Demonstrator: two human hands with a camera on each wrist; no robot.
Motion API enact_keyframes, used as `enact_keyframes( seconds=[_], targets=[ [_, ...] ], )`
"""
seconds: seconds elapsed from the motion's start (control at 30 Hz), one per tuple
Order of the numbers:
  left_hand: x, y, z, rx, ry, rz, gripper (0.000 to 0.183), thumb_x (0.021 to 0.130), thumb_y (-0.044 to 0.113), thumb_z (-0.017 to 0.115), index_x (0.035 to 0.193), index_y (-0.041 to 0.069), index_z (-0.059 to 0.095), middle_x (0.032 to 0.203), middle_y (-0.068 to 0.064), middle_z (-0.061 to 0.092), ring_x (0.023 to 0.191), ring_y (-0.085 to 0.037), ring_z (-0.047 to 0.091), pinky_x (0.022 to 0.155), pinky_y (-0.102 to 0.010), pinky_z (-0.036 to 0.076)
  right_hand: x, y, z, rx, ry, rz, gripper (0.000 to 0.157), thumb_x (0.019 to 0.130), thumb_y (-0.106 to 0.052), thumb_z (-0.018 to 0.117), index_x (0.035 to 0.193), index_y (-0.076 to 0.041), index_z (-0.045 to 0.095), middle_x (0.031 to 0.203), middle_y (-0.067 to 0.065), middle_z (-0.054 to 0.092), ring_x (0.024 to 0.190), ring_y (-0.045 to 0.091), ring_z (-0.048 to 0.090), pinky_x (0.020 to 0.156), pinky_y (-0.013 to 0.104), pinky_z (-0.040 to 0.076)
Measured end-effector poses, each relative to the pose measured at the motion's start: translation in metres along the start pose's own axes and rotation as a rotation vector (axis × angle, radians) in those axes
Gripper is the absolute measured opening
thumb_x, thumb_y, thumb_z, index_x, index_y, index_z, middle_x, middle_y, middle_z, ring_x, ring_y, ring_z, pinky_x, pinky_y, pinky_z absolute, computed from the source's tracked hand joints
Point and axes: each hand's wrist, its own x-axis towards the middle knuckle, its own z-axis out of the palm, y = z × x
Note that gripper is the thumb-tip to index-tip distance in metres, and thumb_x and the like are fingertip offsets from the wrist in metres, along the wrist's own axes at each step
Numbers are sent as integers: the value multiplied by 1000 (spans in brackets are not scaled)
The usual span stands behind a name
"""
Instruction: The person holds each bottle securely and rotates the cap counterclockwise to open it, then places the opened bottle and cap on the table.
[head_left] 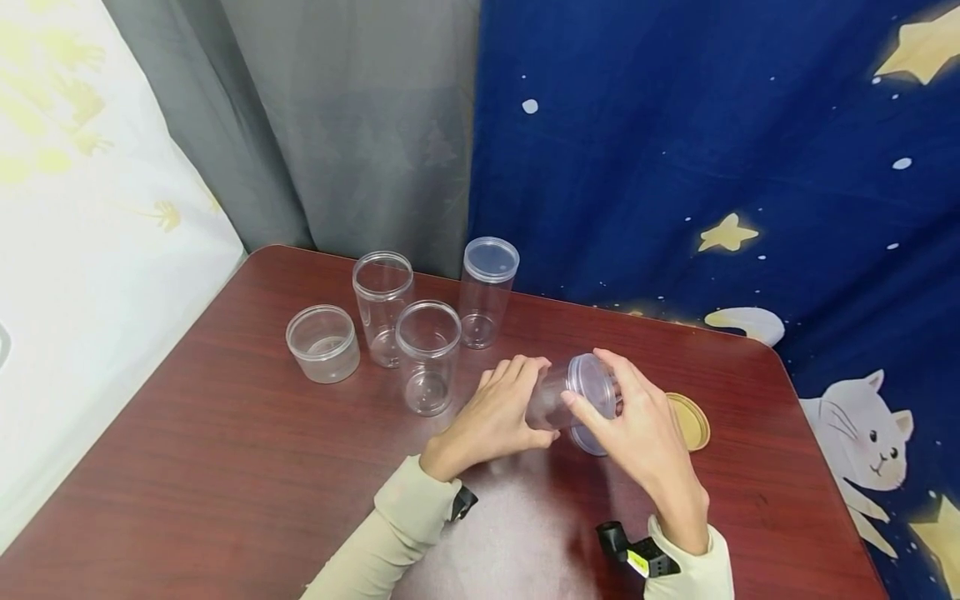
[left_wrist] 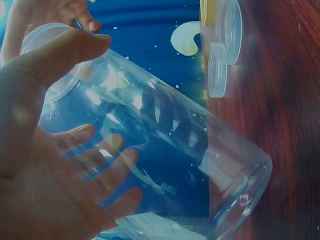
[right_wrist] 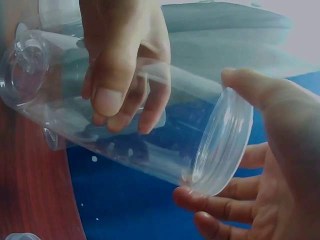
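Observation:
A tall clear plastic jar (left_wrist: 165,115) is held tilted above the table between both hands. My left hand (head_left: 501,410) wraps its fingers and thumb round the jar's body. At the jar's mouth sits a clear lid (right_wrist: 225,145), and my right hand (head_left: 641,421) grips that lid by its rim with thumb and fingers. In the head view, part of the jar is hidden behind the hands. Below the lid, a loose clear lid (head_left: 588,440) lies on the table, and a gold lid (head_left: 690,422) lies to its right, partly behind my right hand.
To the left stand two tall clear jars without lids, the back one (head_left: 383,308) and the front one (head_left: 428,358). A low clear tub (head_left: 324,346) is left of them. A lidded tall jar (head_left: 487,292) stands by the back edge of the brown table (head_left: 225,467). Curtains (head_left: 637,167) hang behind.

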Motion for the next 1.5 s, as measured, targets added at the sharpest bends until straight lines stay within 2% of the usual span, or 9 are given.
enact_keyframes(
  seconds=[0.23, 0.4, 0.57, 0.73, 0.9, 1.07, 1.2, 1.37, 1.5],
  targets=[
    [0, 0, -5, -48, -62, 36, 84, 72, 44, 81, 140, 10, 45, 133, -5, 56, 117, -22, 52, 95, -41, 43, -1, 5, -2, -19, 89, -141, 61, 77, -39, 81, 132, -21, 62, 122, 6, 69, 96, 26, 69, 73, 46, 53],
    [0, 0, -7, -79, -64, 58, 82, 71, 42, 81, 138, 10, 47, 128, -3, 57, 115, -18, 53, 97, -40, 43, -1, 7, -4, -2, 99, -227, 74, 73, -36, 84, 140, -24, 57, 121, 6, 69, 103, 23, 67, 78, 41, 53],
    [0, -2, -9, -103, -84, 67, 82, 72, 44, 80, 139, 11, 46, 126, -3, 57, 114, -16, 54, 99, -39, 45, -1, 10, -7, 17, 98, -279, 83, 70, -34, 86, 145, -25, 52, 115, 5, 70, 102, 18, 66, 80, 33, 50],
    [-3, -4, -11, -235, -172, 71, 83, 73, 48, 80, 141, 18, 43, 125, 3, 59, 107, -10, 59, 92, -32, 50, -2, 10, -10, 100, 82, -325, 82, 67, -29, 88, 142, -21, 56, 110, 2, 69, 99, 13, 62, 75, 25, 48],
    [-5, -7, -15, -362, -220, 90, 81, 72, 45, 84, 138, 21, 44, 117, 8, 59, 102, -5, 57, 88, -25, 49, -3, 8, -13, 238, 9, -319, 87, 66, -20, 90, 144, -18, 52, 121, 0, 64, 108, 10, 57, 86, 16, 44],
    [-5, -8, -17, -350, -206, 64, 84, 72, 41, 85, 142, 18, 42, 126, 5, 57, 108, -7, 56, 93, -28, 48, -4, 6, -15, 291, -69, -323, 89, 71, -16, 88, 148, -19, 45, 137, 0, 58, 121, 11, 52, 97, 14, 39],
    [-4, -8, -17, -333, -202, 53, 87, 73, 41, 84, 144, 17, 41, 132, 3, 55, 112, -9, 55, 97, -31, 47, -4, 4, -16, 329, -98, -370, 84, 74, -10, 84, 148, -15, 45, 145, 3, 52, 128, 14, 49, 103, 15, 37],
    [-2, -9, -16, -241, -188, 41, 88, 74, 44, 83, 145, 15, 40, 131, 1, 55, 116, -12, 54, 103, -39, 44, -4, 7, -16, 345, -144, -422, 82, 76, -4, 78, 149, -12, 42, 152, 8, 44, 138, 18, 42, 109, 17, 34],
    [-1, -10, -13, -173, -176, 30, 88, 74, 44, 83, 145, 13, 41, 128, 0, 56, 117, -13, 53, 105, -42, 42, -4, 9, -16, 320, -174, -370, 82, 79, -7, 76, 151, -17, 40, 156, 3, 39, 142, 19, 36, 110, 16, 31]
  ],
)
